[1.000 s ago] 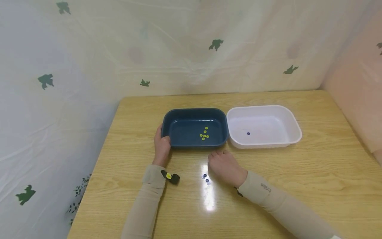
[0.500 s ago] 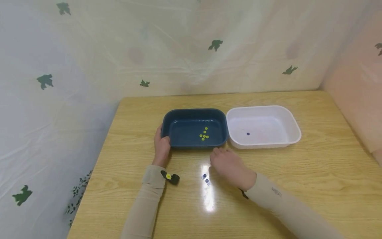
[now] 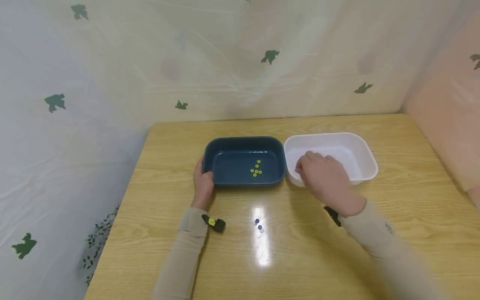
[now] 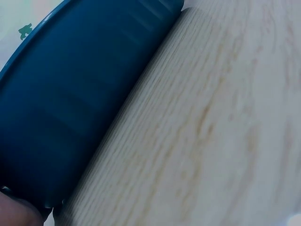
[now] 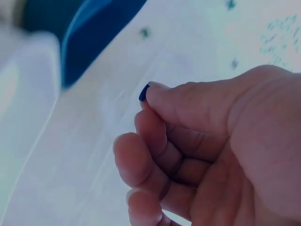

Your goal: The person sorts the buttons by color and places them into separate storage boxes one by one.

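My left hand [image 3: 203,183] grips the left end of a dark blue tray [image 3: 245,184], its thumb at the front corner. In the left wrist view the tray's side wall [image 4: 70,103] fills the upper left, and a bit of thumb [image 4: 19,212] shows at the bottom corner. Several small yellow buttons [image 3: 256,171] lie inside this tray. Over the front left part of a white tray [image 3: 361,160] is my right hand [image 3: 324,179]. Between its thumb and index finger it pinches a dark blue button [image 5: 144,92], seen edge-on in the right wrist view.
Several small dark and pale buttons [image 3: 259,227] lie in a loose cluster on the wooden table [image 3: 157,233], in front of the blue tray. The two trays stand side by side, ends close together. A pale curtain [image 3: 225,62] with green bird shapes hangs behind.
My right hand has lifted from the table in front of the blue tray and moved right and away from me, over the white tray. The left hand keeps its grip.
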{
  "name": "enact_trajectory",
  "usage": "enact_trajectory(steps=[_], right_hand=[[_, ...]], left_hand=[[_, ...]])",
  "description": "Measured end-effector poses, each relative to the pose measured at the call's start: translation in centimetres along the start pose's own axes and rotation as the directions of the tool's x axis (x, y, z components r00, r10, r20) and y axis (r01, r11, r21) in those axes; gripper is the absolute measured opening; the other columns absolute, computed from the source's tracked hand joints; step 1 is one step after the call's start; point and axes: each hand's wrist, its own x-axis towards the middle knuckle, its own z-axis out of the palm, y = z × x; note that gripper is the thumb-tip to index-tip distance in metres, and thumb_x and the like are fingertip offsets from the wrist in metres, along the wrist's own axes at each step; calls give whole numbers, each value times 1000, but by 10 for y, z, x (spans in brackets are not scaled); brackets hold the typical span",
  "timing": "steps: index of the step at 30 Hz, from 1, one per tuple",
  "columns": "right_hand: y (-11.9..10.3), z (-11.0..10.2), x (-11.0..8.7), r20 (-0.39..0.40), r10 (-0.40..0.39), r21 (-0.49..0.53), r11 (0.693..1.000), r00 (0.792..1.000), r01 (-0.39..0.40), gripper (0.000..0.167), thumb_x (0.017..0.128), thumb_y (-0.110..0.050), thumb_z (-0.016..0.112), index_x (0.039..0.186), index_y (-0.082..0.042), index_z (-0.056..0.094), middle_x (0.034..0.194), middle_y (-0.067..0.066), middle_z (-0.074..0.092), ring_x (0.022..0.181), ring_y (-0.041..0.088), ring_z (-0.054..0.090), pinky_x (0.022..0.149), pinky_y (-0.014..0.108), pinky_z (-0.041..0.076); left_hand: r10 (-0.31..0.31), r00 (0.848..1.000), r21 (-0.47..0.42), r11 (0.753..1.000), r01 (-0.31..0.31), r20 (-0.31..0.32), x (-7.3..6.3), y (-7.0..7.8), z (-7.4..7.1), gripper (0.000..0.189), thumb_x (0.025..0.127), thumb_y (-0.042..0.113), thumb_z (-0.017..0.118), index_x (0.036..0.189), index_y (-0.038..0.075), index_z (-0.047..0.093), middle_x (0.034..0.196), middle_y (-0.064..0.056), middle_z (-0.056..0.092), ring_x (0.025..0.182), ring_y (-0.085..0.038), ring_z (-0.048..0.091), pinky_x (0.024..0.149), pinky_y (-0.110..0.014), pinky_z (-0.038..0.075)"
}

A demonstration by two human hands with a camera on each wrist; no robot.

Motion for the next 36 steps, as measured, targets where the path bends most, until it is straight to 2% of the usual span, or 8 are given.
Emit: enact_trajectory(steps=[3,7,10,13,27,30,36], right_hand=[[26,-7,5,44,73,20,997,996,-74,15,92,-13,62,95,1,67,83,10,60,74,27,58,58,41,47],[53,-8,10,141,168,57,983,976,-177,19,93,-12,60,100,4,66,91,15,63,75,29,59,63,45,49],[68,-3,12,186,200,72,974,962,-217,20,93,-11,58,100,6,66,94,17,64,77,30,60,68,47,50],[78,4,15,203,208,73,971,957,-227,21,93,-11,58,99,6,68,94,18,65,79,29,60,71,48,50],[98,39,27,343,255,146,936,904,-319,27,96,-11,52,106,10,66,104,24,66,84,29,60,81,53,49],[100,44,28,349,253,157,933,902,-322,28,95,-11,52,107,10,66,103,23,66,82,29,58,80,53,49],[103,54,30,346,243,169,934,906,-314,27,93,-11,50,103,7,68,90,15,66,75,27,54,72,51,48]], left_hand=[[2,1000,1,1000,-2,-9,0,-1,0,77,75,-10,37,149,7,35,153,-7,36,140,-16,27,115,-35,20],[-2,1000,-12,1000,1,-17,0,-2,0,79,72,-10,36,149,6,35,153,-7,35,140,-17,27,115,-34,20],[-11,1000,-25,1000,11,-17,0,-1,0,80,71,-10,36,150,6,35,153,-8,34,140,-16,26,114,-34,19],[-16,1000,-23,1000,15,-21,0,0,0,80,71,-9,35,150,6,35,153,-7,34,140,-17,26,115,-34,19],[-1,1000,-9,1000,1,-23,0,-2,-2,78,73,-10,37,149,6,35,153,-8,35,140,-17,27,115,-36,19],[4,1000,-8,1000,-5,-25,0,-2,-2,78,73,-10,36,149,5,35,153,-9,34,140,-18,26,115,-37,19],[3,1000,-17,1000,-3,-21,0,-2,-3,78,73,-10,36,149,5,35,153,-9,35,140,-19,27,115,-36,19]])
